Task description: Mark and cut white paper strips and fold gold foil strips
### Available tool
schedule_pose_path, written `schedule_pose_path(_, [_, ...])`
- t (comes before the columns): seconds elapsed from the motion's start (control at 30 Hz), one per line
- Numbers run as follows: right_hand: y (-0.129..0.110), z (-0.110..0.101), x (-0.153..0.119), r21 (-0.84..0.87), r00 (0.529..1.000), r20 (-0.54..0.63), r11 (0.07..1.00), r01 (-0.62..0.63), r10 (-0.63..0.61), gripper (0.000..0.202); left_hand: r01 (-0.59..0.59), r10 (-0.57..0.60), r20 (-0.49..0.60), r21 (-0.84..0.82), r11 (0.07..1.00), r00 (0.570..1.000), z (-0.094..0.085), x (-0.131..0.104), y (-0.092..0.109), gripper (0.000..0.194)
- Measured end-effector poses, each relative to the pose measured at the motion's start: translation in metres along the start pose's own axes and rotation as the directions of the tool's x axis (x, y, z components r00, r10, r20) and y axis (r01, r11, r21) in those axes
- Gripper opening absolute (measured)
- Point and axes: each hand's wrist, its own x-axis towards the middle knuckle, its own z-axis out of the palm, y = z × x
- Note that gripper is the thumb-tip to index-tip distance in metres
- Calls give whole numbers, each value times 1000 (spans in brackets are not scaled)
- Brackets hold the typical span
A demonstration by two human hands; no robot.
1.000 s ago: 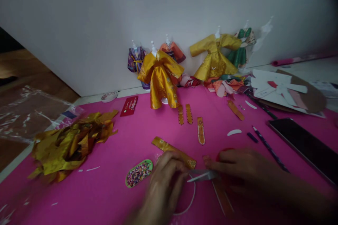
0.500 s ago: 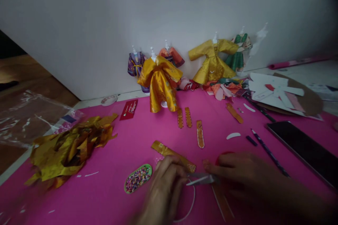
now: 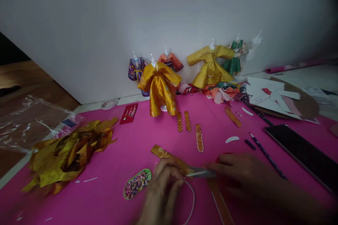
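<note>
My right hand [image 3: 243,174] is closed on a pair of scissors [image 3: 199,173], whose blades point left, close to my left fingertips. Something red, probably their handle, shows dimly behind the fingers. My left hand [image 3: 163,186] pinches a thin white cord [image 3: 194,197] that curves down in a loop towards the near edge of the view. Just beyond my left hand lies a gold patterned fabric strip [image 3: 165,153], its right end by the blades. Another orange-gold strip [image 3: 221,204] with a white edge lies below the scissors. Left of my left hand sits a green oval dish [image 3: 151,175] of multicoloured beads.
Several small dressed doll forms [image 3: 162,91] stand along the wall. Gold fabric scraps [image 3: 60,154] are heaped at left. Small bead-edged strips [image 3: 200,139] lie mid-table. At right are a pencil [image 3: 266,154], a phone [image 3: 303,154] and white paper cutouts [image 3: 271,95].
The scissor blades have drawn nearly together and moved slightly up and left, closer to my left fingertips. The whole scene has shifted a little down in view.
</note>
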Motion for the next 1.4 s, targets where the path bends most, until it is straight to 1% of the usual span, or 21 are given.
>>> schedule_pose_path(0.03, [3, 2, 0, -1, 1000, -22, 1000, -19, 19, 59, 9, -9, -22, -19, 1000, 1000, 0, 1, 1, 22])
schedule_pose_path(0.1, [8, 7, -1, 31, 991, -109, 997, -77, 80, 54, 19, -23, -61, -57, 998, 998, -1, 2, 2, 19])
schedule_pose_path(0.17, [14, 10, -1, 98, 960, -201, 979, -177, 194, 46, 49, -55, -66, -97, 994, 996, -1, 1, 2, 16])
schedule_pose_path(0.23, [18, 10, -2, 134, 920, -258, 954, -268, 295, 33, 102, -107, -30, -140, 985, 994, 0, 0, 2, 15])
schedule_pose_path(0.3, [21, 9, -2, 73, 897, -289, 942, -329, 335, 24, 148, -150, 3, -192, 970, 989, 2, -1, 2, 14])
schedule_pose_path(0.4, [23, 4, -1, -94, 893, -323, 928, -360, 313, 23, 163, -166, 15, -299, 940, 986, 6, -2, 2, 14])
schedule_pose_path(0.5, [23, 0, 1, -175, 883, -320, 895, -410, 342, 24, 213, -212, 48, -413, 886, 976, 10, -3, 3, 17])
schedule_pose_path(0.6, [24, -1, 4, -169, 857, -286, 857, -486, 430, 24, 329, -307, 131, -520, 788, 943, 13, -4, 2, 24])
schedule_pose_path(0.67, [26, 2, 5, -164, 846, -254, 841, -515, 468, 21, 384, -349, 173, -565, 731, 921, 16, -5, 0, 30])
schedule_pose_path(0.83, [31, 9, 7, -175, 823, -233, 810, -559, 518, 11, 441, -386, 229, -611, 658, 894, 22, -8, -2, 37])
schedule_pose_path(1.0, [31, 5, 10, -146, 825, -199, 816, -559, 529, 10, 474, -411, 260, -648, 597, 874, 25, -10, -2, 43])
schedule_pose_path(1.13, [34, 3, 9, -117, 830, -175, 825, -552, 530, 12, 492, -422, 279, -656, 572, 863, 27, -11, -1, 42])
schedule_pose_path(1.4, [40, 7, 4, -54, 834, -172, 841, -539, 524, 18, 462, -406, 248, -653, 600, 879, 26, -12, 0, 38])
